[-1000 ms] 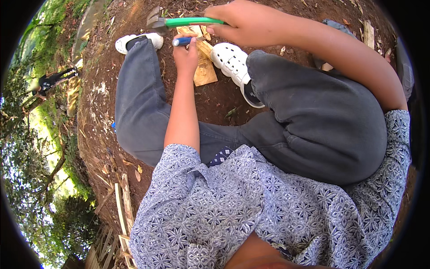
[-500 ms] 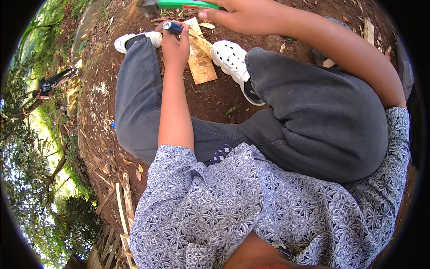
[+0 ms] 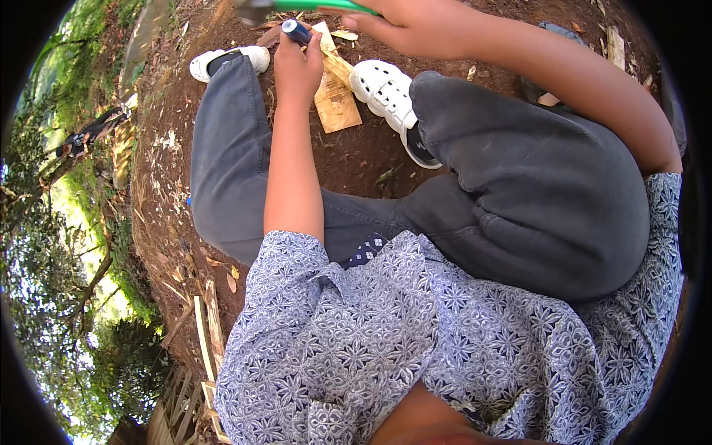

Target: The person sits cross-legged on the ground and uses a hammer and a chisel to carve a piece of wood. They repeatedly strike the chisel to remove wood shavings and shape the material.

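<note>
My left hand (image 3: 298, 73) is closed around the blue handle of a chisel (image 3: 296, 31), its metal-capped end facing up. The blade is hidden behind the hand. At the top edge, my right hand (image 3: 419, 26) grips the green handle of a hammer (image 3: 322, 5). The hammer's dark head is blurred and partly cut off by the frame, just above and left of the chisel's cap, apart from it. A narrow strip of wood (image 3: 338, 67) lies beside my left hand, across a flat pale board (image 3: 339, 110) on the ground.
My feet in white clogs (image 3: 382, 93) flank the board, the right one touching or nearly touching the strip. Wood chips and leaves dot the brown soil (image 3: 167, 215). Long wooden sticks (image 3: 204, 334) lie at lower left. A person (image 3: 89, 135) is farther off at left.
My left hand and the chisel have shifted slightly right and up. The hammer has moved a little right and up, its head now blurred.
</note>
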Motion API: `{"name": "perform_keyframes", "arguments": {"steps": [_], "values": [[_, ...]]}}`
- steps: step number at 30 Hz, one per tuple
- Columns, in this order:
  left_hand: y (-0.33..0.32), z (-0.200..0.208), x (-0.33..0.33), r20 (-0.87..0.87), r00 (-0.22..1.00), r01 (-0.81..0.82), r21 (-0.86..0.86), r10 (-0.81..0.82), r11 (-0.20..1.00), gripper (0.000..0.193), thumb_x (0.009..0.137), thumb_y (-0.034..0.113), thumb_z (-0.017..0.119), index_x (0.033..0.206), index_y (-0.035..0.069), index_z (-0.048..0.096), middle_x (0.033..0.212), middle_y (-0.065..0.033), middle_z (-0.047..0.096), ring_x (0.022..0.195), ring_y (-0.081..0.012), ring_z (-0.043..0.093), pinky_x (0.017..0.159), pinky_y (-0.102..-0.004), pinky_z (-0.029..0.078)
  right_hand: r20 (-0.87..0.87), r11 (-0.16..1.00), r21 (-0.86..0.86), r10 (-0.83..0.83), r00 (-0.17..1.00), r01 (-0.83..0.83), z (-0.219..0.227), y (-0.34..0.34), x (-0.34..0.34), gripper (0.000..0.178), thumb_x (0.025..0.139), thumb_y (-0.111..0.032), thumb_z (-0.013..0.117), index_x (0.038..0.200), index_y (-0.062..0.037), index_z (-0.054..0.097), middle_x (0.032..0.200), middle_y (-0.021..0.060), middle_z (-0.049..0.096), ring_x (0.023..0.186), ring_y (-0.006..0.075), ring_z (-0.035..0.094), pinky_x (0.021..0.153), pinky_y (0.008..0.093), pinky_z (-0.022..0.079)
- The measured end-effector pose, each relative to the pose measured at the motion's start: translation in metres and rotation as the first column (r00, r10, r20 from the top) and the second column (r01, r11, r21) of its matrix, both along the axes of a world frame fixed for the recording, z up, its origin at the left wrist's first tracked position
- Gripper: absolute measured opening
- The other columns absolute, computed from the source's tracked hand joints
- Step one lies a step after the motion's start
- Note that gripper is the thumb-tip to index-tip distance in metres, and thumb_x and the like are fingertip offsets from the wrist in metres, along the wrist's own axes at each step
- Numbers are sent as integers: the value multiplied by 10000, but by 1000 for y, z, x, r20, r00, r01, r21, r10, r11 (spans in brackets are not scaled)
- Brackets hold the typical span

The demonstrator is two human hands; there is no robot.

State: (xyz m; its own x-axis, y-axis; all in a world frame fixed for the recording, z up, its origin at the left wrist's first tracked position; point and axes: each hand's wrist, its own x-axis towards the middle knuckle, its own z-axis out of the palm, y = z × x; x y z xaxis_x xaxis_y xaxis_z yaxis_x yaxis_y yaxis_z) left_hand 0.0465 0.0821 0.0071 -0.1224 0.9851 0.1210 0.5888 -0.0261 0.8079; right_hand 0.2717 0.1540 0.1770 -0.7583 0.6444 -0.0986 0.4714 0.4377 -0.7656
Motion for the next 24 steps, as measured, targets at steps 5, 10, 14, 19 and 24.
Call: {"name": "perform_keyframes", "arguments": {"steps": [5, 10, 14, 19, 24], "values": [[0, -17, -3, -42, 999, -20, -9, 20, 1000, 235, 963, 169, 688, 1116, 32, 571, 968, -173, 729, 930, -389, 717, 809, -455, 546, -148, 997, 3, -73, 986, 74, 16, 2, -10, 216, 1026, -203, 542, 963, 3, 546, 765, 257, 617, 744, 466, 642, 659, 515, 478], [1, -14, 2, -79, 997, 11, 38, -8, 999, 236, 961, 178, 692, 1107, 33, 575, 972, -165, 730, 938, -385, 717, 820, -457, 546, 220, 999, 5, 29, 975, -31, -9, 0, -4, 226, 1015, -224, 566, 974, -2, 557, 786, 269, 627, 767, 475, 643, 675, 525, 481], [3, -20, -4, -10, 1000, -25, 54, 26, 998, 215, 959, 169, 696, 1081, 30, 588, 941, -156, 732, 884, -367, 723, 778, -433, 550, -124, 999, 47, 16, 992, -11, 9, 1, -9, 203, 1003, -197, 580, 952, -2, 556, 762, 261, 626, 761, 480, 638, 645, 516, 476], [2, -23, -4, -32, 999, 20, -17, -20, 1000, 221, 958, 162, 708, 1087, 25, 593, 923, -155, 728, 843, -331, 728, 754, -408, 552, 112, 998, 65, -14, 994, 7, -26, 2, -1, 221, 1005, -204, 581, 924, 2, 570, 747, 253, 623, 730, 467, 643, 636, 512, 477], [-22, -57, -22, 216, 974, -50, -74, 65, 996, 215, 998, 96, 676, 1146, 4, 550, 1056, -83, 666, 982, -164, 666, 840, -308, 523, -51, 998, -53, 11, 999, -14, 16, 5, -19, 237, 1022, -224, 574, 977, 7, 602, 805, 258, 634, 773, 454, 645, 692, 501, 492]]}}
